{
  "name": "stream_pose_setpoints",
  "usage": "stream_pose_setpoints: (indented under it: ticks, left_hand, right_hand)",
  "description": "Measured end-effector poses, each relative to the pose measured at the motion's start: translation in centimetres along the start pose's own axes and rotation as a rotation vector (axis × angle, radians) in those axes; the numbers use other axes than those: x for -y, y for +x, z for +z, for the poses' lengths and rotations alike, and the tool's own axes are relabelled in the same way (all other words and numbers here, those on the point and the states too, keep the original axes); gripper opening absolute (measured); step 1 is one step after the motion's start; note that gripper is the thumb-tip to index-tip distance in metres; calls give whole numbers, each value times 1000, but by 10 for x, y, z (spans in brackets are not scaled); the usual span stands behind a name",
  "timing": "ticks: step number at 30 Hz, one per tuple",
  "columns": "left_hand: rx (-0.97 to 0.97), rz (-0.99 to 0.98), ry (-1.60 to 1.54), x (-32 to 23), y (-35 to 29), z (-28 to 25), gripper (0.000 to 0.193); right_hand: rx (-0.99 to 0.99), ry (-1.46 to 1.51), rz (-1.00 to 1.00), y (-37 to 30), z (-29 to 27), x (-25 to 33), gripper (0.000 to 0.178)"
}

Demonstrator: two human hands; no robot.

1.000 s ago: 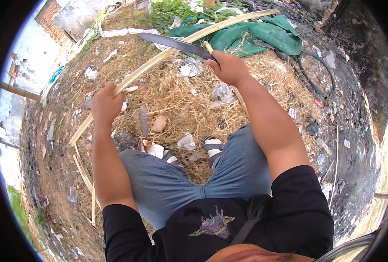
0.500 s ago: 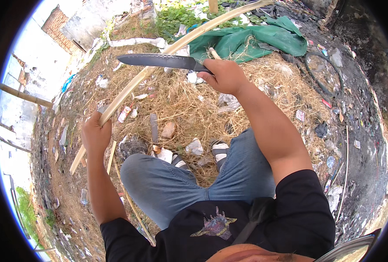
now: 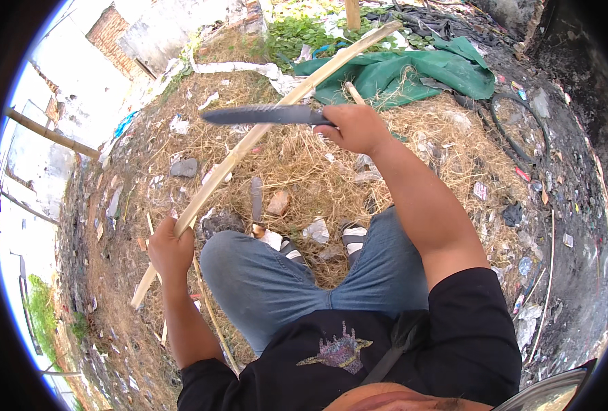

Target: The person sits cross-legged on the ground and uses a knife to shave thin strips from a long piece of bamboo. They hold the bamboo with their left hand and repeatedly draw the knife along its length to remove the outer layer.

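A long pale strip of split bamboo [image 3: 233, 161] slants from lower left to the top middle. My left hand [image 3: 170, 248] is closed around it near its lower end. My right hand [image 3: 350, 128] grips the dark handle of a large knife [image 3: 263, 115], whose blade points left and lies across the strip at about its middle. From this view I cannot tell whether the blade's edge bites into the bamboo. Below, between the strip and my feet, a second dark blade [image 3: 257, 198] stands among the straw near a brownish stone [image 3: 278, 202].
Dry straw [image 3: 311, 171] and scattered litter cover the ground. A crumpled green tarp [image 3: 413, 75] lies ahead, with a dark hoop of hose [image 3: 523, 130] to its right. Thin bamboo slivers [image 3: 211, 312] lie by my left knee. A pole [image 3: 54, 133] sticks out at far left.
My left hand has come back toward me and slightly right, drawing the bamboo strip with it. The knife has shifted a little right and nearer.
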State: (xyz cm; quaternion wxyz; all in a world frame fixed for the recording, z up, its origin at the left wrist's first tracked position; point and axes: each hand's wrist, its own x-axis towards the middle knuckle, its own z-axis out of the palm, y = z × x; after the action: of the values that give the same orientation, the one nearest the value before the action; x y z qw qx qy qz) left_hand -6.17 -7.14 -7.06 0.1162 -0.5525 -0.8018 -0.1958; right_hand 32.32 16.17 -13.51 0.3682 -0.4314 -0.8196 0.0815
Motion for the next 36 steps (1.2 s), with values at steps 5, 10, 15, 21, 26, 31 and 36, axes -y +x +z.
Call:
stream_pose_setpoints:
  ticks: [5, 10, 15, 21, 26, 31, 36]
  left_hand:
    - [-35, 84, 35, 7, -7, 6, 13]
    - [18, -44, -82, 10, -18, 10, 12]
    - [-9, -42, -60, 14, -22, 3, 12]
    - [32, -33, 2, 14, -26, -8, 12]
    - [43, -111, -111, 16, -34, 0, 11]
    - [17, -110, -101, 22, -38, -14, 12]
    - [42, -51, 4, 37, -46, -23, 14]
  right_hand:
    - [93, -123, 163, -14, 2, -32, 48]
    - [-80, -4, -39, -4, 7, 6, 44]
    - [41, -32, -98, -2, -1, -1, 50]
    - [68, -12, 164, -12, 2, -31, 51]
    - [66, -73, -116, -7, 4, 5, 44]
    - [-25, 6, 285, -6, -12, -42, 53]
    - [-46, 69, 526, -26, -10, -91, 63]
